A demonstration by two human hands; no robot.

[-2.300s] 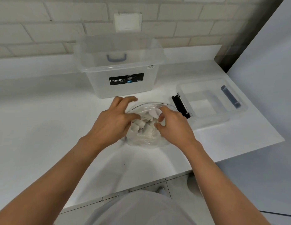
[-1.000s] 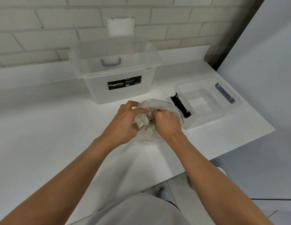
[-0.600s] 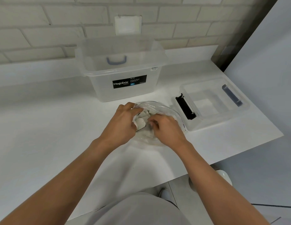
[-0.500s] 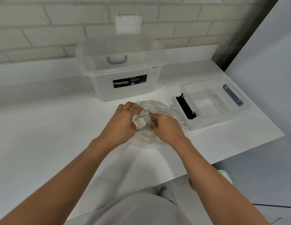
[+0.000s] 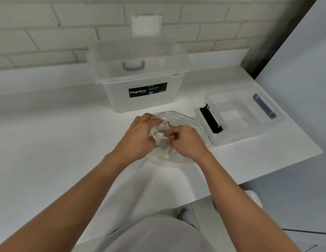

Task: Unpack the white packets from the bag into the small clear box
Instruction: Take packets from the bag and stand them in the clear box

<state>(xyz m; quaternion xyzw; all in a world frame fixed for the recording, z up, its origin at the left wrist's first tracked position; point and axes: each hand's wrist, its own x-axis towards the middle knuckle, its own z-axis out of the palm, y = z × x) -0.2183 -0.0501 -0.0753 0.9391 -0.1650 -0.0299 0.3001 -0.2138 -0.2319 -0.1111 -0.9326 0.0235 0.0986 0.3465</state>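
Observation:
A clear plastic bag [image 5: 184, 119] with several white packets [image 5: 163, 127] inside lies on the white counter, in the middle. My left hand [image 5: 140, 135] grips the bag's left rim and holds it apart. My right hand [image 5: 185, 140] reaches into the bag's mouth, its fingers curled and pinching a white packet. The small clear box [image 5: 249, 131] stands open just right of the bag, with a black clip at its left end and a blue-grey clip at its right. I see no packet inside the box.
A large clear Megabox tub [image 5: 140, 82] with a blue handle stands behind the bag against the brick wall. The counter's right edge [image 5: 304, 135] runs close beside the small box. The counter's front edge [image 5: 204, 197] lies near my body.
My right hand has closed its fingers further onto a packet inside the bag. My left hand keeps its hold on the bag's rim. The bag and boxes have stayed in place.

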